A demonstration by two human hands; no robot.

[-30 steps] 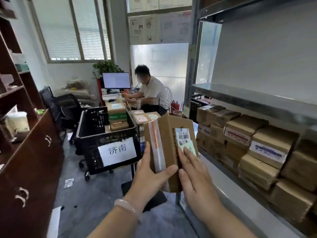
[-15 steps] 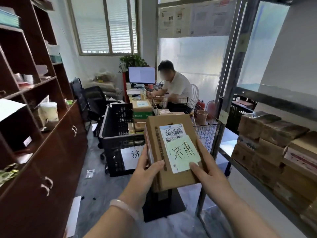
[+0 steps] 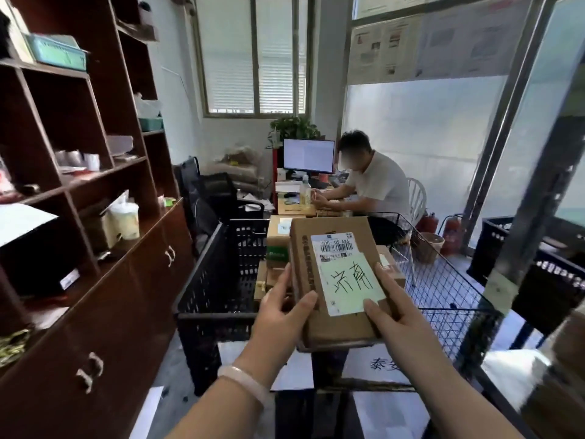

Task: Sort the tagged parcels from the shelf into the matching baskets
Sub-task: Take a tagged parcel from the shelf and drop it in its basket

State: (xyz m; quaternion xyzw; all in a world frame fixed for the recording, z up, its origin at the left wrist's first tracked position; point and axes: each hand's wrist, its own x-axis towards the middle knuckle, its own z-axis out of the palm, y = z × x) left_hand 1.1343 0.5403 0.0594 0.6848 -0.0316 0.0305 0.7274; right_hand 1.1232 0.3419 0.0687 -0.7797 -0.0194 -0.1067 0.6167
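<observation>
We have turned from the shelf to the baskets, and the cardboard parcel [image 3: 335, 315] now lies face-up before us, its green tag [image 3: 349, 285] reading 济南. Our left hand [image 3: 281, 315] and right hand [image 3: 399, 315] each grip a side, thumbs on top, fingers wrapped round the edges. It hangs where the black plastic basket [image 3: 221, 280] meets the wire basket [image 3: 459, 331]. The black one showed a 济南 sign a second ago, so we judge it the match; the wire one's sign [image 3: 383, 364] reads 泰安.
</observation>
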